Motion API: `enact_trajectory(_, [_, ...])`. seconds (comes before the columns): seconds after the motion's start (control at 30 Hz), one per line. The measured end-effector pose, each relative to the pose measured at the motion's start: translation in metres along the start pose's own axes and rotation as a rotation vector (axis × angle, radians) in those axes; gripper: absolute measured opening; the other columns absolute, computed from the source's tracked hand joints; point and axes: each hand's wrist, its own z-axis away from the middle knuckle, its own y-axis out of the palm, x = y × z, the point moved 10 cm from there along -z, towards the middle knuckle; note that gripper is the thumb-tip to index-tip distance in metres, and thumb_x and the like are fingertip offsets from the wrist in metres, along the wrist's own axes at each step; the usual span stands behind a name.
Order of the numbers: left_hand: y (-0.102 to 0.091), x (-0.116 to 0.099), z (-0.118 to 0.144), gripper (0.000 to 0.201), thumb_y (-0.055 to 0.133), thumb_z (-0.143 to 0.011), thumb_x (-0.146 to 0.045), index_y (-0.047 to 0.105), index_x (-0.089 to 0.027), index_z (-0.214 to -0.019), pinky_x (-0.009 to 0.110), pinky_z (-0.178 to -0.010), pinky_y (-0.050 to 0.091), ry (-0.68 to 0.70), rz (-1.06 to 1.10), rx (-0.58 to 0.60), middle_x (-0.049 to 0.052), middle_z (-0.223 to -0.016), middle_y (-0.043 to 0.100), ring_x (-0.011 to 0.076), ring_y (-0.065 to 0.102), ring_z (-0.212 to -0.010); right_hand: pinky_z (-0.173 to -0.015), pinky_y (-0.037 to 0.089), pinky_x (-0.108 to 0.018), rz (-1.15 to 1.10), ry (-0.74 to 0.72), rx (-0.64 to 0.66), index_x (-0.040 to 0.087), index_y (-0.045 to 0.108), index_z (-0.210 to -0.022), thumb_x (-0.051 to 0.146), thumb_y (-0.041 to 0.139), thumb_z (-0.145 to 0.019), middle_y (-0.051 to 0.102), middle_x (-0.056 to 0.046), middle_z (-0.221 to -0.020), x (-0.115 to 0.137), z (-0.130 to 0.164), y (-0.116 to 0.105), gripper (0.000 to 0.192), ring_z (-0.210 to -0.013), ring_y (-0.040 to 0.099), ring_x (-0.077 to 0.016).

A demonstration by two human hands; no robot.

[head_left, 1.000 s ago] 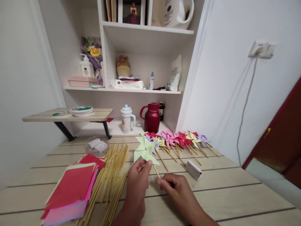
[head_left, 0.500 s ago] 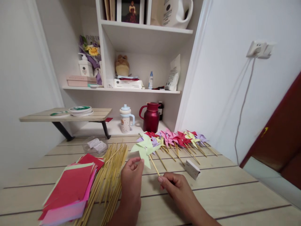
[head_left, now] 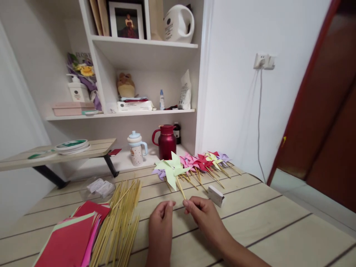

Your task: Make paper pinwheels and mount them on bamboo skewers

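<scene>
A pale green paper pinwheel (head_left: 169, 172) on a thin wooden stick faces me above the table. My right hand (head_left: 201, 209) pinches the lower end of its stick between thumb and fingers. To the left of the stick is my left hand (head_left: 161, 222), fingers curled in and thumb against them, with nothing visible in it and apart from the pinwheel. Behind lie several finished pinwheels (head_left: 204, 162) in pink, red, yellow and purple, their sticks toward me. A small white box (head_left: 216, 196) sits just beyond my right hand.
Many loose wooden sticks (head_left: 119, 218) lie left of my hands, beside stacked coloured paper sheets (head_left: 68, 241). A clear dish (head_left: 97, 188) holds small white packets. Further back stand a cup (head_left: 136, 150), a red jug (head_left: 167, 142) and a raised wooden shelf (head_left: 101, 146).
My left hand has drawn away from the pinwheel's blades and lowered. The right hand still holds the stick, and the pinwheel has turned a little. The camera view has swung right.
</scene>
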Motion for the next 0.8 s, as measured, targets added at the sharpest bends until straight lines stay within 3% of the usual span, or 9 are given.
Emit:
enact_trajectory(0.1, [0.015,0.016,0.005,0.043,0.075,-0.064,-0.058,0.071,-0.017,-0.075,0.023,-0.038,0.014,-0.071,-0.045,0.045,-0.010,-0.035,0.029,0.0084,0.023,-0.034,-0.050,0.028,-0.025,-0.020,-0.020,0.013,0.017,0.058,-0.058,0.049,0.058,-0.083,0.040,0.004,-0.049,0.002,0.000,0.003,0.041,-0.050,0.036,-0.0115])
enact_trajectory(0.2, [0.025,0.015,0.014,0.048,0.072,-0.069,-0.060,0.069,-0.013,-0.075,0.022,-0.041,0.017,-0.116,0.049,0.113,-0.010,-0.041,0.029,0.0058,0.020,-0.040,-0.052,0.029,-0.025,-0.030,-0.023,0.027,0.017,0.058,-0.057,0.048,0.058,-0.082,0.040,0.005,-0.049,0.001,0.002,0.008,0.040,-0.051,0.035,-0.0114])
enact_trajectory(0.33, [0.021,0.006,0.015,0.052,0.075,-0.069,-0.056,0.069,-0.011,-0.094,0.020,-0.044,0.020,-0.155,0.265,0.125,-0.012,-0.048,0.027,0.0047,0.018,-0.046,-0.051,0.027,-0.025,-0.016,0.014,0.073,0.016,0.061,-0.059,0.047,0.057,-0.084,0.037,0.006,-0.047,-0.007,0.004,0.017,0.040,-0.049,0.033,-0.0108])
enact_trajectory(0.4, [0.018,0.004,0.012,0.050,0.079,-0.066,-0.053,0.068,-0.011,-0.090,0.020,-0.044,0.019,-0.159,0.298,0.126,-0.012,-0.048,0.027,0.0041,0.018,-0.045,-0.051,0.027,-0.025,-0.016,0.016,0.100,0.016,0.061,-0.058,0.048,0.056,-0.084,0.037,0.006,-0.046,-0.010,0.004,0.021,0.042,-0.049,0.033,-0.0107])
enact_trajectory(0.7, [0.031,0.019,0.011,0.050,0.079,-0.066,-0.051,0.072,-0.009,-0.092,0.020,-0.044,0.018,-0.255,0.199,0.294,-0.012,-0.042,0.028,0.0031,0.016,-0.042,-0.045,0.022,-0.024,-0.163,0.105,0.148,0.018,0.058,-0.060,0.060,0.058,-0.081,0.035,0.008,-0.043,-0.026,0.003,0.030,0.048,-0.042,0.028,-0.0087])
enact_trajectory(0.8, [0.032,0.016,0.012,0.050,0.078,-0.066,-0.054,0.072,-0.010,-0.088,0.021,-0.044,0.017,-0.241,0.197,0.286,-0.011,-0.041,0.031,0.0035,0.019,-0.041,-0.043,0.020,-0.024,-0.169,0.101,0.197,0.018,0.056,-0.059,0.063,0.059,-0.081,0.036,0.008,-0.043,-0.023,0.006,0.034,0.050,-0.041,0.027,-0.0077])
